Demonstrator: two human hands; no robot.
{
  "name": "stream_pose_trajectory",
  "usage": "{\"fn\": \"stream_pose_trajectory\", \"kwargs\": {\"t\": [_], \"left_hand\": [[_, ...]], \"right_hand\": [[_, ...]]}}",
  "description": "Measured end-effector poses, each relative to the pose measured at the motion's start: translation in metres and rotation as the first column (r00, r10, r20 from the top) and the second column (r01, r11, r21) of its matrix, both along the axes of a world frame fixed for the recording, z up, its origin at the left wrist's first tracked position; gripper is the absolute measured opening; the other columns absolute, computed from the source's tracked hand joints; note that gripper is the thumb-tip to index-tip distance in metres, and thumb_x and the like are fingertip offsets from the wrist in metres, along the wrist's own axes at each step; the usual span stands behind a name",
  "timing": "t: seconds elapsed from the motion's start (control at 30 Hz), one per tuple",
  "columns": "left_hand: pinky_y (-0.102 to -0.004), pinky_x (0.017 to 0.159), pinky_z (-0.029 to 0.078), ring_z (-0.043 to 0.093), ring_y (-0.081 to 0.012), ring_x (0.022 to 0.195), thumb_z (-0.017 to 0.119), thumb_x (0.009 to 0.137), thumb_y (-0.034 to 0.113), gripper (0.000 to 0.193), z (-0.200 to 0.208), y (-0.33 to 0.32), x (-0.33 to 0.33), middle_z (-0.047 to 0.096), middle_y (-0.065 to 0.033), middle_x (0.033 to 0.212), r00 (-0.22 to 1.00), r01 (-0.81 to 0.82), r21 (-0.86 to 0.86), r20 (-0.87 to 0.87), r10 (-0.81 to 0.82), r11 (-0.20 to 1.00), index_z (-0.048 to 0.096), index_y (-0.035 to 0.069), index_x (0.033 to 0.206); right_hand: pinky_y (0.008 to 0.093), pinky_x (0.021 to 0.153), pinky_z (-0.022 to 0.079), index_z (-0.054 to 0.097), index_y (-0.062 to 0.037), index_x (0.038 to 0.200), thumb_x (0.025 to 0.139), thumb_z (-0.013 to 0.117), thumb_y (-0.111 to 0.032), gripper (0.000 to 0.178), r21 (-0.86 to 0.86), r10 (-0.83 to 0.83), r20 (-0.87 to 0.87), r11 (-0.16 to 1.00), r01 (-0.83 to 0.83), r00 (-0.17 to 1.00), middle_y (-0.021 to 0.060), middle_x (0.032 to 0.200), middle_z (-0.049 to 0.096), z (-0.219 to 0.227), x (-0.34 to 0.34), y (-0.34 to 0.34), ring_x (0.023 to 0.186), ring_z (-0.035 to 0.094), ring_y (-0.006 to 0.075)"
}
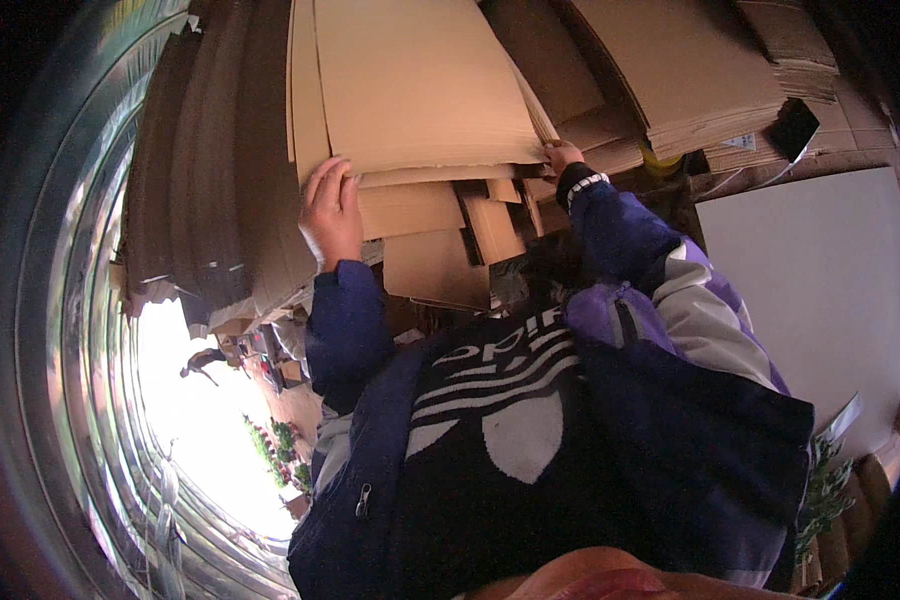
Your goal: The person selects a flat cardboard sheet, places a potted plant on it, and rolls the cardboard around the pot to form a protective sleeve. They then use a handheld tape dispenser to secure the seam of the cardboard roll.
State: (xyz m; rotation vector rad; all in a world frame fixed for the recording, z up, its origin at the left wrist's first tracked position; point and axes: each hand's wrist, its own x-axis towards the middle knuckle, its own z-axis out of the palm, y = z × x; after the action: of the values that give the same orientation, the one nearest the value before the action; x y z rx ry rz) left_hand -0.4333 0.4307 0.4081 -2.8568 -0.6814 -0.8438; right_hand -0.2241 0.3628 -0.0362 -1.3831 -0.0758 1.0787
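A flattened cardboard box (425,85) stretches out in front of me, its near edge toward my body. At its near left corner is my left hand (334,218), fingers bent over the edge and closed on the cardboard. My right hand (563,157), with a pale bracelet at the wrist, pinches the near right corner. The thumb and some fingertips of both hands are hidden by the cardboard. Below the near edge, smaller cardboard pieces (435,265) lie in shadow.
Tall stacks of flat cardboard (205,165) stand close on the left. More stacked cardboard (685,75) lies to the right, above a large white panel (810,310). Green plants (825,485) show at lower right. A ribbed, shiny wall (80,420) curves along the left beside a bright opening.
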Motion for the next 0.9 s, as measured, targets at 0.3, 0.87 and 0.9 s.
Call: {"fn": "stream_pose_trajectory", "kwargs": {"t": [0.3,0.87,0.9], "left_hand": [[-0.0423,0.102,0.043,0.056,-0.0287,0.116,0.071,0.073,0.0,0.021,-0.005,-0.002,-0.001,0.062,-0.0063,0.116,1.0,0.012,0.159,0.012,-0.015,0.987,0.071,0.009,0.093],[-0.0376,0.097,0.048,0.061,-0.0267,0.112,0.068,0.074,-0.005,0.024,0.014,0.006,-0.01,0.068,-0.0065,0.106,0.984,0.121,0.16,-0.146,-0.098,0.98,0.07,0.009,0.093],[-0.0378,0.098,0.048,0.061,-0.0269,0.113,0.069,0.073,-0.004,0.024,0.014,0.007,-0.009,0.068,-0.0065,0.106,0.985,0.115,0.16,-0.146,-0.091,0.98,0.07,0.009,0.093]], "right_hand": [[0.0363,0.069,0.059,0.061,0.0004,0.121,0.092,0.065,-0.008,0.031,0.126,-0.222,-0.416,0.946,0.298,0.882,0.0137,0.104,0.069,0.016,-0.001,-0.016,0.087,0.068,0.0234],[0.035,0.061,0.051,0.065,0.0029,0.108,0.089,0.071,-0.013,0.026,0.157,-0.298,-0.497,0.893,0.422,0.815,0.0092,0.084,0.067,0.061,-0.018,-0.016,0.073,0.061,0.018],[0.0351,0.06,0.049,0.065,0.0021,0.106,0.089,0.071,-0.012,0.024,0.045,-0.344,-0.427,0.916,0.399,0.836,0.0097,0.084,0.067,0.066,-0.017,-0.012,0.071,0.06,0.0187]]}}
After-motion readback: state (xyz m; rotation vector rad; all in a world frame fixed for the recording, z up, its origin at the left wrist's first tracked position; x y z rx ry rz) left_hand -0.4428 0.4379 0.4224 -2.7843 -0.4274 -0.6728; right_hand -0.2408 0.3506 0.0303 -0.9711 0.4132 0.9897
